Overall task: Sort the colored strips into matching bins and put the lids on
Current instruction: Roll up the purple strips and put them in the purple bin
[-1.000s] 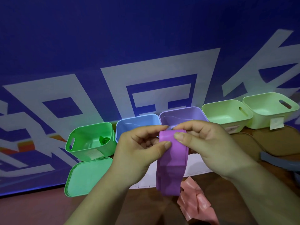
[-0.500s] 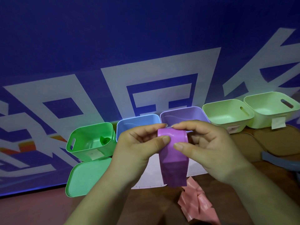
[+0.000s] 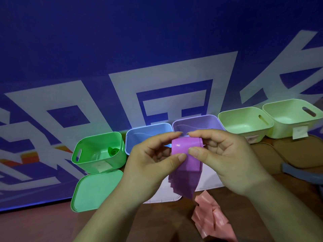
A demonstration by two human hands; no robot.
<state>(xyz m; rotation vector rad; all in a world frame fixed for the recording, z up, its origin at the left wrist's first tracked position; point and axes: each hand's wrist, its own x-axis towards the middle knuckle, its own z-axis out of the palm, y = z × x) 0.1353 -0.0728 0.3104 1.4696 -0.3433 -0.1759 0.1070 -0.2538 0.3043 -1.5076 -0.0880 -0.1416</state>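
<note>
Both hands hold a purple strip [image 3: 187, 165] in front of the bins. My left hand [image 3: 153, 165] pinches its rolled top from the left with thumb and fingers; my right hand [image 3: 225, 159] pinches it from the right. The loose tail of the strip hangs down between my wrists. Just behind the hands stand a purple bin [image 3: 197, 124] and a blue bin [image 3: 146, 132]. At the left, a green bin [image 3: 97, 152] holds a rolled green strip [image 3: 113, 151]. A crumpled pink strip [image 3: 211, 219] lies on the table below my hands.
A green lid [image 3: 94, 189] lies in front of the green bin, a pale lid [image 3: 162, 196] under my hands. Two light green bins [image 3: 244, 121] [image 3: 291, 117] stand at the right, brown lids [image 3: 272, 154] before them. A blue banner [image 3: 157, 58] rises right behind the bins.
The hanging tail of the purple strip has grown shorter as my hands roll it up at the top. Both hands stay at about the same spot.
</note>
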